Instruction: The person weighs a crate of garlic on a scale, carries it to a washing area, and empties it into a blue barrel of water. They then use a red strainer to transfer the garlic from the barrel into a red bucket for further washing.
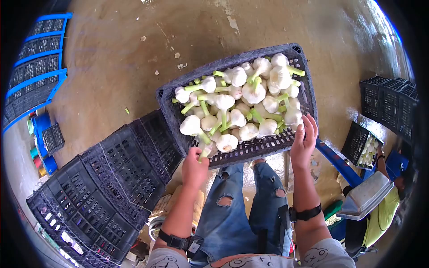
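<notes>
A black plastic crate (230,58) full of white garlic bulbs (254,93) with short green stems is in front of me, tilted a little. At its near left corner, my left hand (195,169) is closed around the green stem of a garlic bulb (206,149). My right hand (304,142) reaches over the near right rim with thumb and fingers apart. Its fingertips are right at a garlic bulb (293,114) by the crate's right wall. Several bulbs lie along the near side, where the slotted crate floor shows.
Black crates (111,178) stand stacked at left. Blue-edged racks (40,58) are at far left. On the right are more black crates (389,102), a crate of garlic (357,145), a metal scale-like pan (367,194) and a person in a yellow top (382,216). The floor (116,53) is brown and wet.
</notes>
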`<action>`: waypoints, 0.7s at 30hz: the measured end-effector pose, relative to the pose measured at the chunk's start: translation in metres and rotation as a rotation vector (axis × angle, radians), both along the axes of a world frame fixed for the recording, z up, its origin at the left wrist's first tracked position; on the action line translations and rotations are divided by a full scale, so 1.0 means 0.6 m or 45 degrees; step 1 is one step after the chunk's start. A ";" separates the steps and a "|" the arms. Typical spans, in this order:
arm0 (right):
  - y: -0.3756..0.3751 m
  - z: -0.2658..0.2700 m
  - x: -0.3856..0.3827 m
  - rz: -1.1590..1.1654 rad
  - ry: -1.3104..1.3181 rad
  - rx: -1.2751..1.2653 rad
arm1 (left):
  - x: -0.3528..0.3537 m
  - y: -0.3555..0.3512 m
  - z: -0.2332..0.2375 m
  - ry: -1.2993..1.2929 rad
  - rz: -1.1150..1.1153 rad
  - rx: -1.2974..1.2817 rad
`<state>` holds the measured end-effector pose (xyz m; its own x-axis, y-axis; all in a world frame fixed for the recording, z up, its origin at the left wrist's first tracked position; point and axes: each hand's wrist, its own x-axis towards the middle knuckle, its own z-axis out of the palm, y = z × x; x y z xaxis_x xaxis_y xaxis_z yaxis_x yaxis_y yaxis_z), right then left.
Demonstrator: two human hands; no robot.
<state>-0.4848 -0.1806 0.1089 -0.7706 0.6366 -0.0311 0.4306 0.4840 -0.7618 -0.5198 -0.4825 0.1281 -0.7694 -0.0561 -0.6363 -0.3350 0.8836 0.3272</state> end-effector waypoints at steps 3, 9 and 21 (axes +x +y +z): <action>0.012 -0.005 -0.003 -0.037 0.031 -0.058 | -0.011 0.021 -0.026 -0.119 0.593 0.413; 0.019 -0.003 -0.011 -0.042 0.091 -0.134 | -0.003 0.026 -0.064 0.326 0.143 0.377; 0.032 -0.004 -0.008 -0.034 0.076 0.030 | 0.001 0.051 -0.058 0.416 -0.016 0.273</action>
<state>-0.4893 -0.1616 0.1065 -0.7531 0.6572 0.0298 0.3976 0.4908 -0.7753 -0.5192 -0.4520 0.0934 -0.9332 0.0626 -0.3539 -0.1719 0.7870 0.5925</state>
